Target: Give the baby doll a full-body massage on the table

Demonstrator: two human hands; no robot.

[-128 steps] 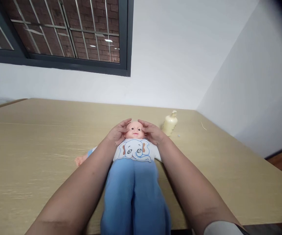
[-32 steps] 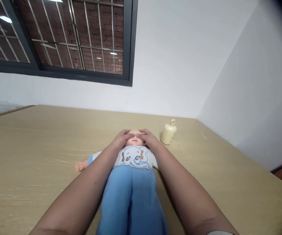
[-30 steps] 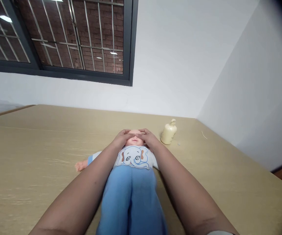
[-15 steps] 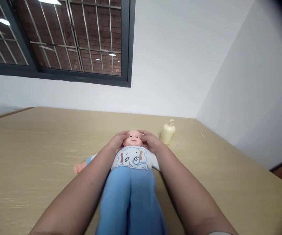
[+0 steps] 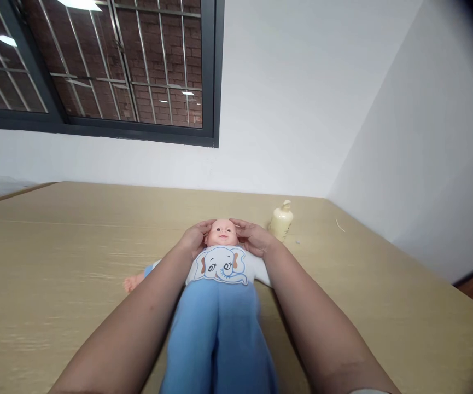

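Note:
A baby doll [image 5: 223,268] lies on its back on the wooden table, feet toward me, in a white top with an elephant patch and blue trousers. My left hand [image 5: 197,238] rests along one side of the doll's head [image 5: 222,233], fingers stretched out and lying flat. Against the other side is my right hand [image 5: 252,236], its fingers also extended and a little apart. The hands' palms are partly hidden. One doll hand [image 5: 132,283] shows past my left forearm; the end of the doll's other arm is behind my right forearm.
A cream pump bottle [image 5: 281,221] stands beyond my right hand. Near it are a tiny pale bit [image 5: 298,242] and a thin curved strand [image 5: 340,225] on the table [image 5: 56,262]. A white wall [image 5: 277,109] and a barred window [image 5: 138,65] are behind.
My fingers have slid outward from the doll's forehead and cheeks to the sides of its head, so more of its face shows. The doll and the bottle have stayed in place.

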